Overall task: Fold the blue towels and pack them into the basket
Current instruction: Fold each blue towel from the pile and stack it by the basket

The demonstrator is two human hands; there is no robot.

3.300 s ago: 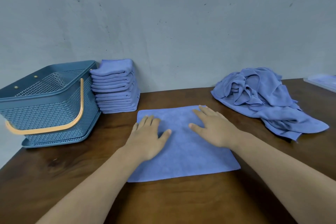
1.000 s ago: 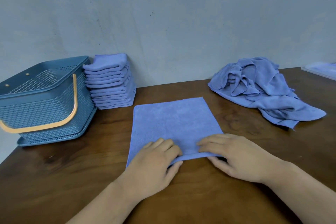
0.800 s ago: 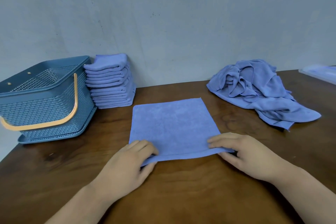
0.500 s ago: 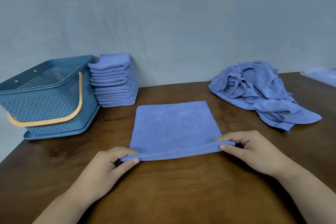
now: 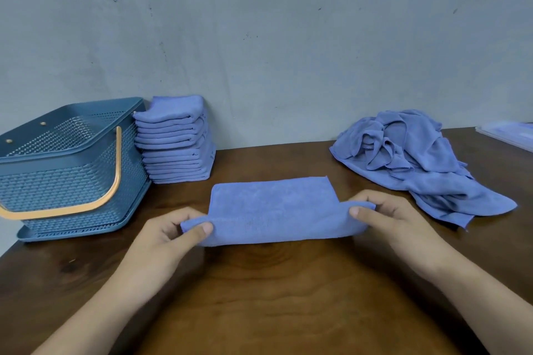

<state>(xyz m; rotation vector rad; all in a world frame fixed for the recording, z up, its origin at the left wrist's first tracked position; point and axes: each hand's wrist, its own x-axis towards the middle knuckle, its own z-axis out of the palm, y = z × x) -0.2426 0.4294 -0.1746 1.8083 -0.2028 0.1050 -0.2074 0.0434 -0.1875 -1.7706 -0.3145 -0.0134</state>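
Note:
A blue towel (image 5: pixel 274 204) lies in the middle of the brown table, its near edge lifted and carried part way toward the far edge. My left hand (image 5: pixel 170 236) pinches the near left corner between thumb and fingers. My right hand (image 5: pixel 383 216) pinches the near right corner the same way. A stack of folded blue towels (image 5: pixel 176 141) stands against the wall at the left. Beside it, further left, sits the blue perforated basket (image 5: pixel 66 170) with an orange handle; I see no towel inside it.
A heap of unfolded blue towels (image 5: pixel 418 161) lies at the back right of the table (image 5: pixel 282 297). A pale flat object (image 5: pixel 510 135) shows at the far right edge. The grey wall (image 5: pixel 274 37) runs along the table's back.
My hands slid from the towel's top to its near edge, spread to the two corners, pinched them, and have lifted that edge and carried it toward the far side.

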